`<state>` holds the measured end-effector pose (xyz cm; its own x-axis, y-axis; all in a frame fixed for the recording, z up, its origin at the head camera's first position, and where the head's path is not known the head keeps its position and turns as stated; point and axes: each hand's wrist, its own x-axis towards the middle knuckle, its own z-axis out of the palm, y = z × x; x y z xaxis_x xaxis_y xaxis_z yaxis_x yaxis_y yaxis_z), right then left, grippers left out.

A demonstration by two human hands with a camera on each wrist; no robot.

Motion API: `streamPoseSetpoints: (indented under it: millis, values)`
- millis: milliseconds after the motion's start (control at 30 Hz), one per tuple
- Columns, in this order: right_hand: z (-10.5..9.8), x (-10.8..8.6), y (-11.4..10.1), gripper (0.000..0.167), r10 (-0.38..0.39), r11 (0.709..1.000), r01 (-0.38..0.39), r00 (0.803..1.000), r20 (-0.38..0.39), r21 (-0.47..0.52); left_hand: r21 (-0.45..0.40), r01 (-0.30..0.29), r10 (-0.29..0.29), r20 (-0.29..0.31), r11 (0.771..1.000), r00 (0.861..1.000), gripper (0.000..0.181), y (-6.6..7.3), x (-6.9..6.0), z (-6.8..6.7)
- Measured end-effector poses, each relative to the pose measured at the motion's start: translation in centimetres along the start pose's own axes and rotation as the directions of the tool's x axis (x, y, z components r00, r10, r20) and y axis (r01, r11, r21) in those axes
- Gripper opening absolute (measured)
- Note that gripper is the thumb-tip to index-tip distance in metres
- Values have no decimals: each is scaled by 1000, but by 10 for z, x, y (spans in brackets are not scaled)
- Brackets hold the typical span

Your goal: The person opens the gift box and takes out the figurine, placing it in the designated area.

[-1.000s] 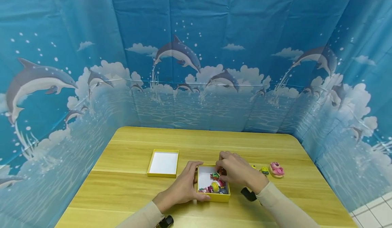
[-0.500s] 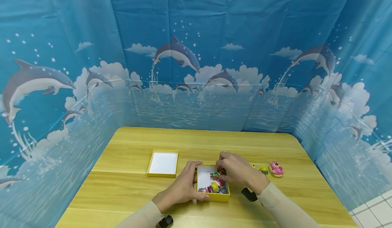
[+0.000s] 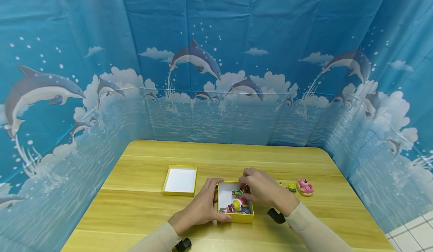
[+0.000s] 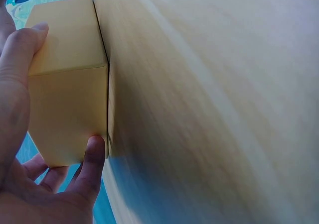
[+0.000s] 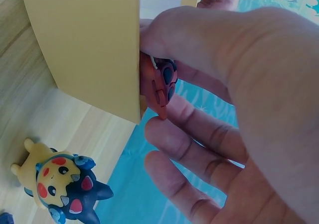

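The open yellow box (image 3: 241, 218) stands on the table with several small figures inside, one of them yellow and red (image 3: 238, 205). My left hand (image 3: 202, 205) grips the box's left side, thumb at the near wall; the left wrist view shows thumb and fingers (image 4: 92, 159) on its outer walls. With my right hand (image 3: 265, 190) I reach over the box's right far corner. In the right wrist view a red-brown figure (image 5: 160, 82) is at the rim between thumb and fingers, its lower part hidden by the wall.
Left of the box lies a shallow yellow lid (image 3: 180, 180) with a white inside. Right of my right hand are a pink bear figure (image 3: 305, 187) and a small yellow-green figure (image 3: 291, 187). A yellow and dark blue figure (image 5: 65, 184) lies beside the box in the right wrist view.
Both hands have stayed at the box almost unmoved. The yellow and red figure inside has shifted very slightly.
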<state>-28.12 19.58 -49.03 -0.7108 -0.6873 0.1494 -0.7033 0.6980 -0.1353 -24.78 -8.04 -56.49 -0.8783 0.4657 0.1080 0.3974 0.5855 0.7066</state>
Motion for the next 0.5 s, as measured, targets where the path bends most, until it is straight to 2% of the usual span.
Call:
streamPoseSetpoints:
  millis: [500]
  values:
    - [-2, -3, -1, 19, -1, 1000, 1, 1000, -5, 28, 5, -1, 1, 0, 1000, 1000, 127, 0, -1, -1]
